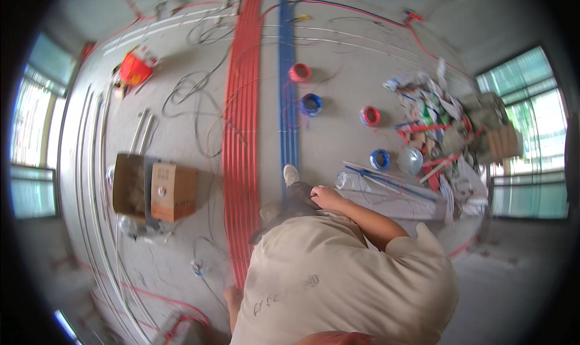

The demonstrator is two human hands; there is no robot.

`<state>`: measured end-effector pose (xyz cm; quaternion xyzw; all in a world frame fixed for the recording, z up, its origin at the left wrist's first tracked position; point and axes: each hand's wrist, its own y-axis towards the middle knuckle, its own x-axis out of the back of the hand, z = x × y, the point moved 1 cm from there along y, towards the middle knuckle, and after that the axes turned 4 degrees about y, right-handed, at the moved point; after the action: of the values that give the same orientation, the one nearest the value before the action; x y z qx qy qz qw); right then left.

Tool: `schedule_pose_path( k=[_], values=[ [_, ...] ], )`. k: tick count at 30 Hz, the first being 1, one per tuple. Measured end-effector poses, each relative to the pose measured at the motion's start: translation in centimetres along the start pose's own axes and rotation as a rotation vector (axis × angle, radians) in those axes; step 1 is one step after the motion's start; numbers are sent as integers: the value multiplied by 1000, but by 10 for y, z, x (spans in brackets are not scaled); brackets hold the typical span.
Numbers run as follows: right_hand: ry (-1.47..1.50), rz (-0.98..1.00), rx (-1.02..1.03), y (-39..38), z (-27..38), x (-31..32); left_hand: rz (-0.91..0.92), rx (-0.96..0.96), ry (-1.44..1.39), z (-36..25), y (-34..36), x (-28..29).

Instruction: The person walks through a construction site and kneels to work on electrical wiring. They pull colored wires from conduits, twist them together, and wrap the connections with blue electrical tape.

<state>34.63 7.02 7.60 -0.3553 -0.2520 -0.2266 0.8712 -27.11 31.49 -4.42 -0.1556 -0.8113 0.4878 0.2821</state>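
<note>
Near my dark-clad right thigh, my right hand (320, 196) has its fingers curled, with their contents hidden. My left hand (232, 296) shows only partly beside my shirt at the lower edge; I cannot make out its fingers. A light shoe (290, 174) is on a band of parallel blue conduits (289, 139). Left of it, a wider band of red conduits (244, 118) runs along the grey floor (199, 133). Red coils (299, 72) and blue coils (310, 105) lie to the right of the bands.
Open cardboard boxes (172, 197) and long white pipes (96, 188) are on the left. A red-and-white bundle (136, 67) sits at the back left. A debris heap (429, 109) and loose tubes (374, 177) lie on the right. Windows (519, 73) line both sides.
</note>
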Motion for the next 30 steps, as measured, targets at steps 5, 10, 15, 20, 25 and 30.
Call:
schedule_pose_path(
  k=[5,10,15,20,25,30],
  values=[
    [105,-124,-159,-39,-63,-25,-67,-252,145,-125,38,-7],
    [321,-77,-240,-43,-100,-2,90,-596,382,-240,29,-114],
    [428,-224,-264,-48,-151,23,348,-710,625,-315,-4,-264],
    [516,-446,-452,-75,-216,24,608,-864,1216,-386,-48,-413],
    [717,-671,-730,-141,-235,-8,799,-837,1531,-444,-75,-563],
    [821,-756,-965,-208,-219,-61,948,-854,1722,-436,-113,-699]
  ],
)
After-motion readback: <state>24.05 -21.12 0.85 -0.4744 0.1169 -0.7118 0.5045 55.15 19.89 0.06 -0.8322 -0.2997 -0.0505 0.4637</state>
